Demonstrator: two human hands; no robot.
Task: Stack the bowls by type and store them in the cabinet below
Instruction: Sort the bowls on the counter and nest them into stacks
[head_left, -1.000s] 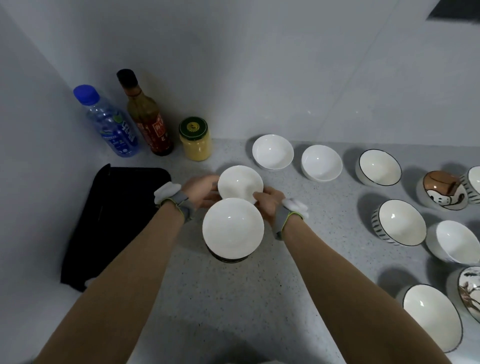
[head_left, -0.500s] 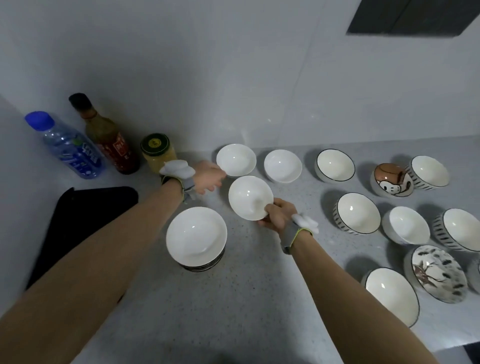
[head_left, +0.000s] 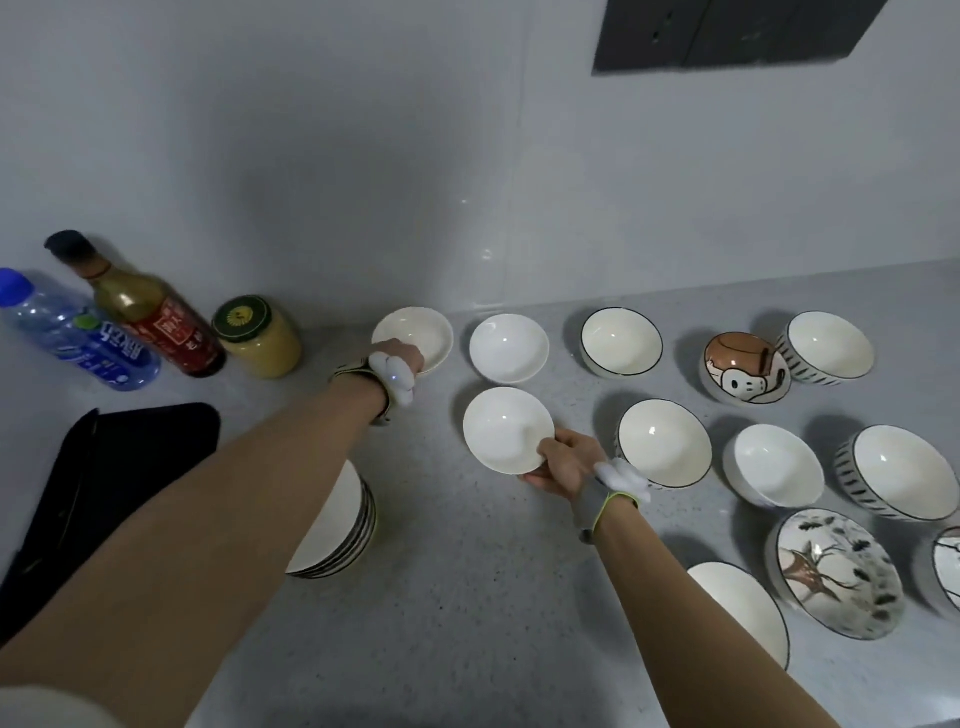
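On the gray counter (head_left: 467, 597), the right hand (head_left: 563, 462) pinches a small white bowl (head_left: 506, 430) by its edge at 4 o'clock. The left hand (head_left: 400, 358) grips the back-row white bowl (head_left: 415, 335) (fingers hidden). A striped stack (head_left: 337, 530) sits at 7 o'clock.

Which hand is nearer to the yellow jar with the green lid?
Left. The left hand grips the rim of a plain white bowl just right of the yellow jar. The right hand holds another white bowl farther right and nearer the camera.
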